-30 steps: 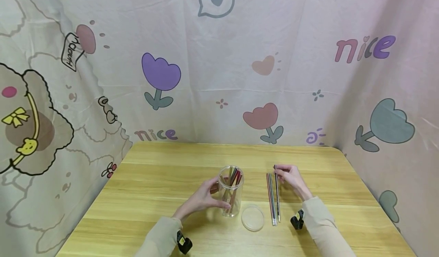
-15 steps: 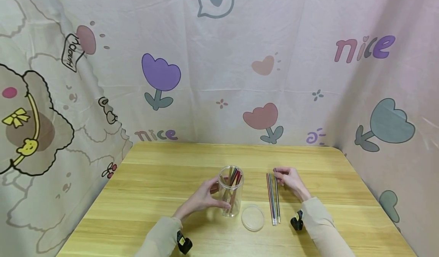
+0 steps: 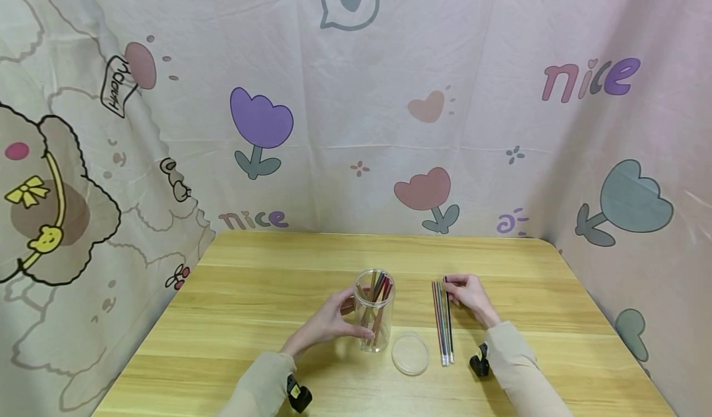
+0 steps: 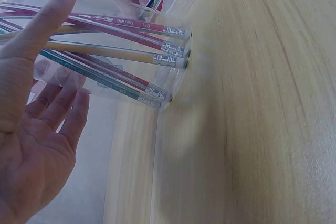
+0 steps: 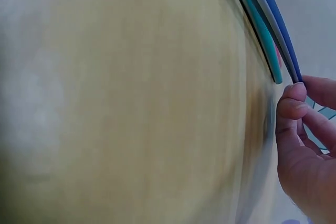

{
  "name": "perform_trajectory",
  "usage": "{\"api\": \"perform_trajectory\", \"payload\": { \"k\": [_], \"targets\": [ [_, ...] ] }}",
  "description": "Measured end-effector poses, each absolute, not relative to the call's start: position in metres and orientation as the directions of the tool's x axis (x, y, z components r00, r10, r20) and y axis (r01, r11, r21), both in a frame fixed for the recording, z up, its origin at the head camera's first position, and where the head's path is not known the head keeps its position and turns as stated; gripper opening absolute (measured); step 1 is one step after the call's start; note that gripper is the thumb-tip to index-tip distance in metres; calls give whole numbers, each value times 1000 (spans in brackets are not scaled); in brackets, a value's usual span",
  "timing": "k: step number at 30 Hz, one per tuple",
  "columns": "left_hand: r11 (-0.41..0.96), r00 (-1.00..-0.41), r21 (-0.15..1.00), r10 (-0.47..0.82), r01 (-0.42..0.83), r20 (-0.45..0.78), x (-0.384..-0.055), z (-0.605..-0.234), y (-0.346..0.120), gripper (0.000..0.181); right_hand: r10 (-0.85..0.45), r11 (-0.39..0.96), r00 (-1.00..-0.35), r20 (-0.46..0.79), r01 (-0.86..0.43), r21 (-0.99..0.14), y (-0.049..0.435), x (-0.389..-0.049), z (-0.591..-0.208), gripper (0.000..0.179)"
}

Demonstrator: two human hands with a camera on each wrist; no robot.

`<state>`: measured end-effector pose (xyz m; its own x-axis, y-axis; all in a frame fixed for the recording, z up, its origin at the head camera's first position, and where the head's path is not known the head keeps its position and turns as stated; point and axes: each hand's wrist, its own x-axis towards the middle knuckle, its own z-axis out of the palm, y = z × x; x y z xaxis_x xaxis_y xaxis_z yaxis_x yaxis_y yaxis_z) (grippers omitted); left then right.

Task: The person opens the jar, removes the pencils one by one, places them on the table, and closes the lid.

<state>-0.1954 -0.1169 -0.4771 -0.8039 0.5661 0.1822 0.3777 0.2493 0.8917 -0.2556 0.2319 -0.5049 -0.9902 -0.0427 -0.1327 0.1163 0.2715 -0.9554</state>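
My left hand [image 3: 328, 323] grips a clear jar [image 3: 386, 333] from its left side, thumb across the front. The jar stands upright and uncovered, holding several pencils [image 4: 115, 53]; their eraser ends point down at the jar's bottom in the left wrist view. To the right, several more pencils [image 3: 439, 321] lie side by side on the table. My right hand [image 3: 471, 294] pinches the far end of a dark pencil [image 3: 449, 327] at the right of that row, between thumb and fingers. Teal and blue shafts [image 5: 275, 22] show beside the fingertips in the right wrist view.
A round clear lid [image 3: 410, 354] lies flat between the jar and the loose pencils. The wooden table [image 3: 250, 281] meets a printed cloth backdrop [image 3: 345, 126] at its far edge. A small black camera sits on each wrist.
My right hand has shifted slightly toward me and to the left, bringing the dark pencil up against the row beside it. My left hand and the jar have stayed in place.
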Motion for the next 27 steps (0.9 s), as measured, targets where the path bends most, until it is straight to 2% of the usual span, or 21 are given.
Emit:
{"api": "perform_trajectory", "payload": {
  "k": [10, 21, 27],
  "targets": [
    [257, -811, 895, 560, 365, 170, -195, -477, -117, 81, 1, 324, -994, -110, 105, -940, 228, -257, -510, 33],
    [251, -809, 897, 562, 364, 171, -195, -477, -117, 81, 16, 383, -992, -125, 121, -916, 224, -255, -509, 32],
    [251, -807, 895, 564, 370, 175, -195, -477, -117, 81, 35, 422, -995, -90, 96, -901, 220, -254, -507, 28]
  ]
}}
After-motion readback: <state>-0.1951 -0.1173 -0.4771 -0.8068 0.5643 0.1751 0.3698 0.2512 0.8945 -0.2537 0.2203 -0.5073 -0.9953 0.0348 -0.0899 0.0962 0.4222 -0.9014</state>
